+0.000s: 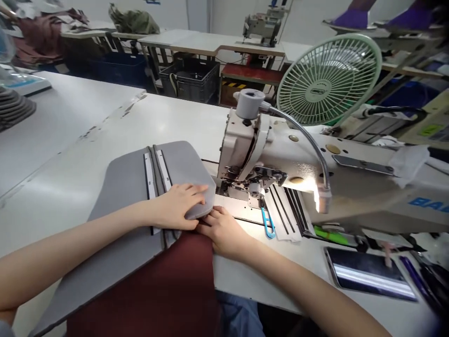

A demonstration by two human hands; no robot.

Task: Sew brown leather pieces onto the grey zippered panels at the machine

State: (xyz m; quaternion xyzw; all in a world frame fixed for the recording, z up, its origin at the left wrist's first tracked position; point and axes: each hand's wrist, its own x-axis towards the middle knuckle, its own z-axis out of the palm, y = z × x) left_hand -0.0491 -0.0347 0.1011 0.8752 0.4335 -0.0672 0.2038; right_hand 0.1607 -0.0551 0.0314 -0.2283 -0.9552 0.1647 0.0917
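A grey padded fabric panel (122, 182) lies on the white table, its right corner near the needle area of the sewing machine (242, 140). Two white strips with dark edges (150, 175) and dark cords between them run across it. My left hand (177, 206) rests on top of the panel, fingers spread, thumb by its near edge. Close beside it, my right hand (222, 231) has its fingers curled at the panel's near right edge, fingertips partly hidden beneath it. Maroon cloth (168, 285) hangs below the panel toward my lap.
Right of the needle lie blue thread snips (267, 222), dark-striped strips (280, 210) and a phone (372, 274). A lit lamp (322, 199) hangs by the machine arm. A green fan (328, 79) stands behind; a grey crate (191, 79) sits beyond the table.
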